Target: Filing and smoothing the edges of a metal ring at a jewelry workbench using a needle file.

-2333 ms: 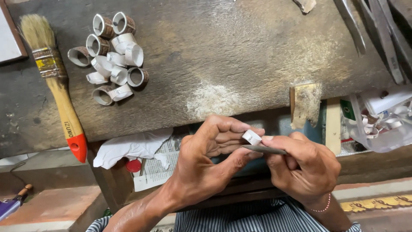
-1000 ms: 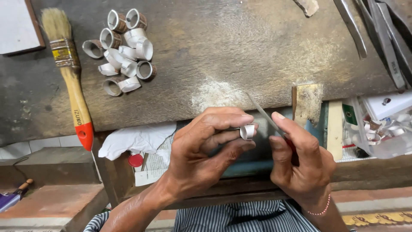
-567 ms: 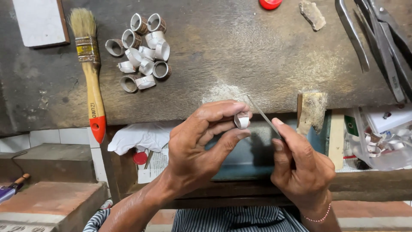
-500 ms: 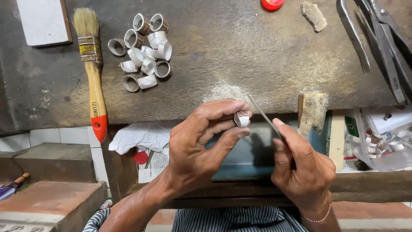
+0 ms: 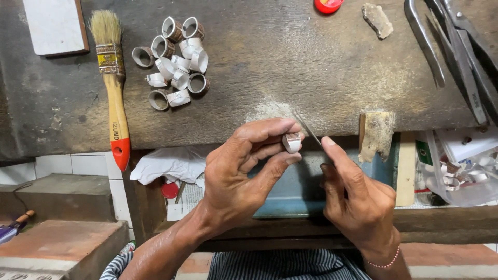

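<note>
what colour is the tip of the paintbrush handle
Red-orange on the paintbrush handle tip, the rest pale wood; the head view shows it clearly.

**Packages and printed paper below the bench edge**

At the right edge of the frame, just under the bench top, a clear plastic bag [image 5: 461, 176] lies open, with small pale metal rings showing through it. Just left of it, the edge of a white package with a green and red label [image 5: 424, 153] peeks out. In the lower middle-left, under a crumpled white cloth, a sheet of printed paper [image 5: 188, 199] lies flat, white with dark print. The brush handle at left carries a small dark printed mark [image 5: 115, 131].
</note>
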